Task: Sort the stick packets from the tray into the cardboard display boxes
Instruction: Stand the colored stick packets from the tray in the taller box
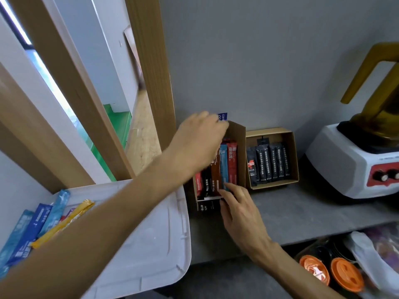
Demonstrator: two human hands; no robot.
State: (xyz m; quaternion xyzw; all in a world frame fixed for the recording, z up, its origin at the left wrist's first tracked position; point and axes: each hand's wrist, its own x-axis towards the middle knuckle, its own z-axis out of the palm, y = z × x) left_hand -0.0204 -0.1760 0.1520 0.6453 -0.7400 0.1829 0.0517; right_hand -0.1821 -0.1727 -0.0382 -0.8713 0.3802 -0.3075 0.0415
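partway: left hand (200, 139) pinches a blue packet (222, 116) over the near display box (239, 147) at centre, right hand (239, 210) open with fingertips steadying its upright row (231, 160), second box (295, 156) at its 3 o'clock holds black packets (269, 164), loose packets (45, 219) remain in the tray (151, 231) at 8 o'clock.

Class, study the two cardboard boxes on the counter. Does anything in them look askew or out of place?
The left box stands out: its packets mix red, black, brown and blue and sit at uneven heights, while the right box holds an even row of black packets. Nothing looks spilled.
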